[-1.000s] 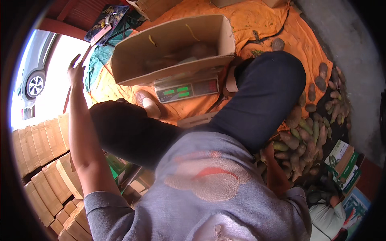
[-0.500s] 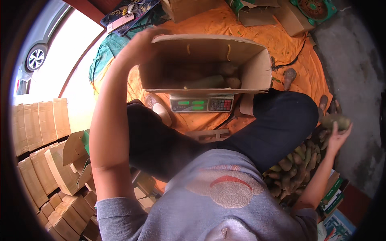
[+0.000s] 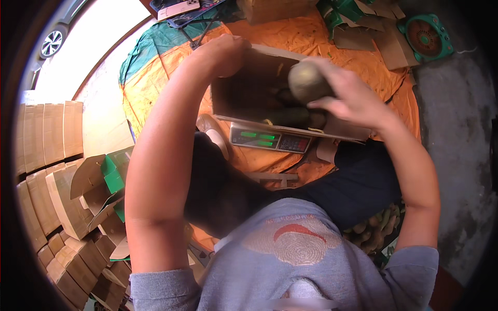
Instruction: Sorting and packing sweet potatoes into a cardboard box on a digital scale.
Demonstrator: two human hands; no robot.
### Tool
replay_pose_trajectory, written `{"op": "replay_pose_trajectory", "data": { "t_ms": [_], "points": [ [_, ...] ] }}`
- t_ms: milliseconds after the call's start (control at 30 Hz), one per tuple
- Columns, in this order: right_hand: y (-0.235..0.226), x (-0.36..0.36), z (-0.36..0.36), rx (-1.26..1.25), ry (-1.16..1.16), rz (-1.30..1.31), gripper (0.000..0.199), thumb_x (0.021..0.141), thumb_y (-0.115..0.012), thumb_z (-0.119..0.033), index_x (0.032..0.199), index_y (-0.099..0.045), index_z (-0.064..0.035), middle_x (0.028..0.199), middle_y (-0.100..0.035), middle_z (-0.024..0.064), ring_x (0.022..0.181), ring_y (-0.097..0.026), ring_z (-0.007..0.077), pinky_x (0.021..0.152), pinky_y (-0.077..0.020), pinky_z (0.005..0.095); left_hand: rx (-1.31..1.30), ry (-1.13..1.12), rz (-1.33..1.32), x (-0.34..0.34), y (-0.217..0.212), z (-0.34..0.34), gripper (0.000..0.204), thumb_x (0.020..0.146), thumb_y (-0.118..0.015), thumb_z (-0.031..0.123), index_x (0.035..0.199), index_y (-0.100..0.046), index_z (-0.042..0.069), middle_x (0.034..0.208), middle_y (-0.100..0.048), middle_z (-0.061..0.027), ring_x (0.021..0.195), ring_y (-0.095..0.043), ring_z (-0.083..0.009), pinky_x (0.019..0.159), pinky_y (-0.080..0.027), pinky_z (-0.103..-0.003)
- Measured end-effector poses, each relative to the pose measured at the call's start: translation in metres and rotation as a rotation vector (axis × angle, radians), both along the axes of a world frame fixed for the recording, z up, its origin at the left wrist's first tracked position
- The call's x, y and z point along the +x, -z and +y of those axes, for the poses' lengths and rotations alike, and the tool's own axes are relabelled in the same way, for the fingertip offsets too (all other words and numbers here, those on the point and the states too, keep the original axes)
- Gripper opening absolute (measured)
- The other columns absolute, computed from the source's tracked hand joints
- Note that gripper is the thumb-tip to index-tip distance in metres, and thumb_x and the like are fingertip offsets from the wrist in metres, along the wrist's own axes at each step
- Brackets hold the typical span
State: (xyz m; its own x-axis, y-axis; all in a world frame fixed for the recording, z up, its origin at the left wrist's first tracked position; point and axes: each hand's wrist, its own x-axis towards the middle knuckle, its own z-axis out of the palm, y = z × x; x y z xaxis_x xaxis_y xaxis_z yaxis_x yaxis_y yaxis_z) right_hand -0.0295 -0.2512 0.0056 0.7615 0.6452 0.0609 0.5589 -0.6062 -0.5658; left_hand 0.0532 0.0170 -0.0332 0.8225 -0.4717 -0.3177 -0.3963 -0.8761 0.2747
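Note:
A cardboard box (image 3: 353,130) with its top open rests on a digital scale (image 3: 270,140) in front of me. My left hand (image 3: 226,53) grips the box at its far left corner; some of its fingers are hidden. Over the right part of the opening, my right hand (image 3: 348,94) holds a dull green-brown, gourd-like vegetable (image 3: 306,83) by its side, rounded end showing. Inside the box, in shadow, lies a long dark green vegetable (image 3: 290,116) with others beside it. The scale's green display is lit.
An orange tarp (image 3: 181,103) covers the floor. By my right thigh lies a pile of similar vegetables (image 3: 376,228). Stacked cartons (image 3: 49,140) stand at the left, a green fan (image 3: 426,37) at the far right. A pink phone (image 3: 179,9) lies at the far left.
My right hand has brought the vegetable from the right side to above the box. The box appears turned slightly, and my left hand stays on its far left corner.

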Motion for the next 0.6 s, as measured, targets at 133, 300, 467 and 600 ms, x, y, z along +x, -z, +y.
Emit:
{"op": "replay_pose_trajectory", "data": {
  "t_ms": [133,300,467,600],
  "points": [
    [0.067,0.021,0.039,-0.235,-0.089,0.165,0.064,0.080,-0.077,-0.014,0.132,-0.043,0.0023,0.122,-0.060,0.0274,0.115,-0.057,0.0449,0.096,-0.0493,0.0478,-0.016,-0.009,0.016,0.004,0.008,0.008,0.034,0.090,-0.047,0.004,0.117,-0.069,0.005,0.119,-0.067,-0.0205,0.113,-0.064,-0.0364,0.096,-0.052,-0.044],
    [0.111,0.040,0.075,-0.422,-0.004,0.261,0.052,0.084,-0.075,-0.017,0.124,-0.048,0.0036,0.115,-0.062,0.0257,0.113,-0.060,0.0429,0.092,-0.0511,0.0488,-0.015,0.033,-0.004,0.009,0.019,0.007,0.034,0.089,-0.049,0.004,0.116,-0.069,0.004,0.119,-0.067,-0.0202,0.112,-0.065,-0.0376,0.093,-0.054,-0.045],
    [0.103,0.029,0.081,-0.419,0.026,0.067,0.053,0.090,-0.066,-0.015,0.138,-0.048,-0.0038,0.123,-0.062,0.0217,0.113,-0.061,0.0404,0.094,-0.0509,0.0466,-0.043,0.020,-0.012,0.012,0.025,0.009,0.058,0.077,-0.047,-0.005,0.133,-0.059,0.005,0.112,-0.067,-0.0244,0.113,-0.062,-0.0381,0.100,-0.049,-0.044],
    [0.026,0.001,0.022,-0.110,0.145,-0.134,0.034,0.091,-0.063,-0.016,0.123,-0.064,-0.0074,0.116,-0.067,0.0145,0.106,-0.065,0.0342,0.087,-0.0537,0.0451,-0.025,0.046,-0.052,0.010,0.019,0.007,0.057,0.078,-0.048,-0.004,0.133,-0.059,0.005,0.111,-0.067,-0.0248,0.112,-0.063,-0.0389,0.098,-0.051,-0.044]
  ]
}}
